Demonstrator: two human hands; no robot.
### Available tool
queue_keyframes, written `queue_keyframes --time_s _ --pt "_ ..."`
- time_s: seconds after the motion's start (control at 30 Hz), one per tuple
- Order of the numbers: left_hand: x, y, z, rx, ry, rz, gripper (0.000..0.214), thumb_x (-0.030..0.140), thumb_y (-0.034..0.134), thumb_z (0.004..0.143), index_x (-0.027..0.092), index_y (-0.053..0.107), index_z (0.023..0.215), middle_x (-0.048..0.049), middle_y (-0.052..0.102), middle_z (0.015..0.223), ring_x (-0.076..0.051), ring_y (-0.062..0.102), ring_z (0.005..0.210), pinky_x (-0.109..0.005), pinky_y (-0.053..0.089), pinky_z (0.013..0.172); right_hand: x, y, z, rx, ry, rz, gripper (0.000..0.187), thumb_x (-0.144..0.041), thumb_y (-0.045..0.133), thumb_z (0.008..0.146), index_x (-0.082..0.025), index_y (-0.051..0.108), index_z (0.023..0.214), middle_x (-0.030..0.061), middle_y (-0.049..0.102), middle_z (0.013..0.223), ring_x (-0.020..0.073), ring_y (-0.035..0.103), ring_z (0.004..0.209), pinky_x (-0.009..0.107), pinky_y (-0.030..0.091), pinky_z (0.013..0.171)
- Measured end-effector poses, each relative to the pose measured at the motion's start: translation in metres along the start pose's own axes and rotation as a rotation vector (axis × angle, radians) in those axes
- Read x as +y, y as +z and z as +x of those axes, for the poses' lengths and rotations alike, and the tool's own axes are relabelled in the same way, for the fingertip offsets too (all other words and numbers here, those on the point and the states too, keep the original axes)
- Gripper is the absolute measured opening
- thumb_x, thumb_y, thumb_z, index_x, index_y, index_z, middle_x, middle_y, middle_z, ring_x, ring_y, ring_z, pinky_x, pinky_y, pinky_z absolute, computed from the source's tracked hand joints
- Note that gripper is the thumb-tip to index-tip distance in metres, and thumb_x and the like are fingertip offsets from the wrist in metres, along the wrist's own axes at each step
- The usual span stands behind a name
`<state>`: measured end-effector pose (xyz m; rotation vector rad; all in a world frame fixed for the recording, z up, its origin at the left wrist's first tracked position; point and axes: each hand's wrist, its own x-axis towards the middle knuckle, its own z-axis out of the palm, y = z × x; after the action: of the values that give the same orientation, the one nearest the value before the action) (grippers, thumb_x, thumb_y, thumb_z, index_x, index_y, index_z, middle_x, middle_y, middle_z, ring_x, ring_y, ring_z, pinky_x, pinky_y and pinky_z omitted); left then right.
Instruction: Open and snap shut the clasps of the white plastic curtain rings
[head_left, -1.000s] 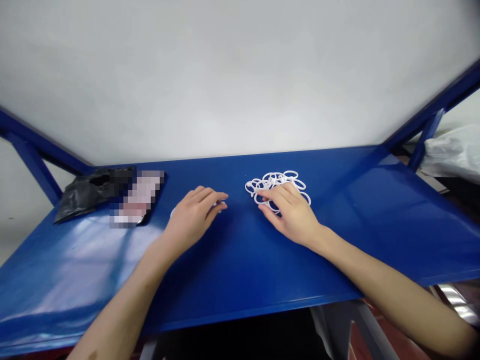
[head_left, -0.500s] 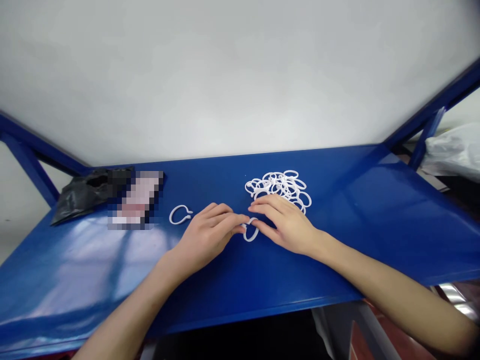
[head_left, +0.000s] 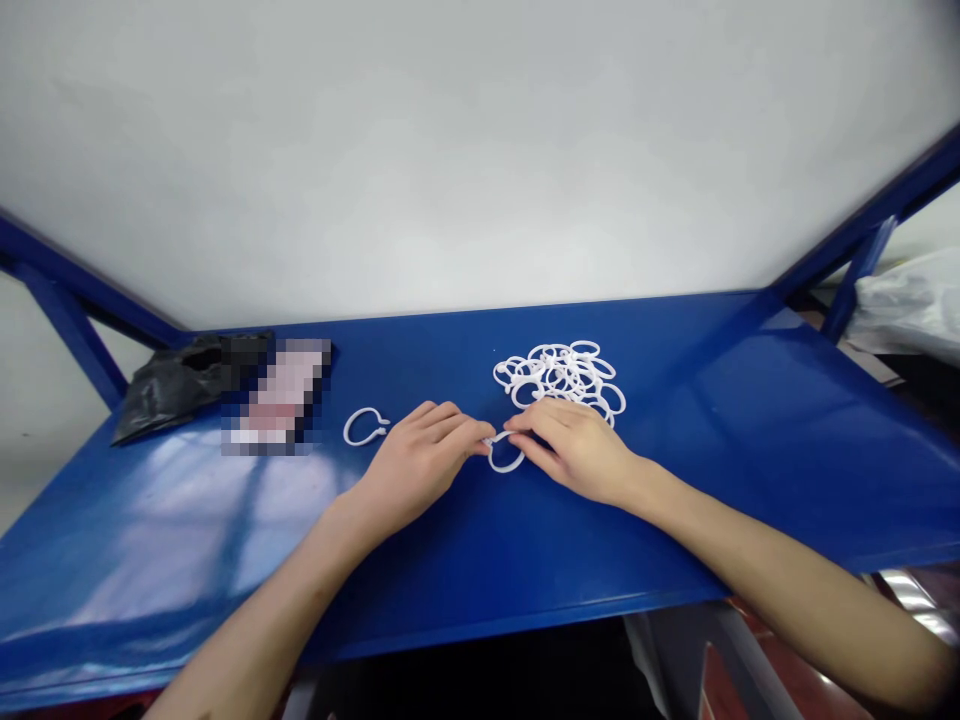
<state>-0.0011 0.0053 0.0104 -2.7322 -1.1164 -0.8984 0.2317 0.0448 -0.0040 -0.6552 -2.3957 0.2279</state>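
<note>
Between my two hands is a white plastic ring [head_left: 507,467], much like a shower curtain ring. My left hand [head_left: 424,455] pinches its left side between thumb and fingertips. On the other side, the thumb and fingers of my right hand [head_left: 577,445] close on the ring's upper right edge. A second ring [head_left: 363,428] lies alone to the left of my left hand, with a gap on its right side. Just behind my right hand, several more white rings [head_left: 559,370] lie in a loose, overlapping pile.
A blue table [head_left: 480,590] runs below a pale wall [head_left: 480,160]. At the left lie a crumpled black plastic bag [head_left: 176,385] and a blurred-out flat pinkish object [head_left: 281,390]. Blue frame bars [head_left: 67,330] rise at both sides. A whitish plastic bag [head_left: 915,300] sits far right.
My right fingers have drawn in from a looser, spread pose to a pinch on the ring. The ring has turned slightly between my hands. The pile and the lone ring stay put.
</note>
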Motion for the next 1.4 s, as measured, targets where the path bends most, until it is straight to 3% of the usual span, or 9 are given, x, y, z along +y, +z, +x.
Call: queue_keyframes --time_s 0.7,0.87,1.23,1.4 --pt "-0.0014 0.006 -0.0028 0.007 0.014 -0.01 0.01 0.011 0.054 0.097 0.018 0.06 0.093 0.0011 0.071 0.083 -0.014 0.057 0.072 -0.029 0.04 0.068 0.0007 0.0005 -0.0004 0.002 -0.032 0.001 0.015 -0.025 0.054 0.101 -0.017 0.066 0.106 0.005 0.075 0.094 0.0187 0.071 0.085 0.033 0.059 0.075" --pt "-0.0002 0.0055 -0.002 0.015 -0.012 0.02 0.01 0.016 0.053 0.1 0.017 0.06 0.093 0.0002 0.071 0.081 -0.014 0.057 0.069 -0.029 0.041 0.066 -0.0005 -0.0003 0.0 -0.007 -0.016 -0.003 0.017 -0.025 0.053 0.102 -0.017 0.066 0.109 0.0056 0.075 0.095 0.0187 0.071 0.085 0.033 0.059 0.074" --pt "0.0028 0.0062 -0.0043 -0.029 -0.015 0.033 0.023 0.024 0.054 0.1 0.017 0.059 0.122 -0.0039 0.075 0.102 -0.017 0.064 0.081 -0.033 0.047 0.073 0.002 0.0007 -0.001 0.004 -0.011 -0.013 0.017 -0.022 0.051 0.102 -0.016 0.065 0.108 0.0057 0.074 0.092 0.0162 0.07 0.08 0.029 0.058 0.07" --pt "0.0032 0.0058 -0.0029 -0.038 -0.005 0.016 0.012 0.021 0.052 0.101 0.018 0.062 0.107 -0.0015 0.074 0.093 -0.016 0.063 0.077 -0.032 0.045 0.07 0.001 0.0018 -0.0013 0.016 0.042 0.027 0.017 -0.024 0.054 0.101 -0.017 0.064 0.113 0.0062 0.076 0.099 0.0158 0.072 0.083 0.029 0.059 0.073"
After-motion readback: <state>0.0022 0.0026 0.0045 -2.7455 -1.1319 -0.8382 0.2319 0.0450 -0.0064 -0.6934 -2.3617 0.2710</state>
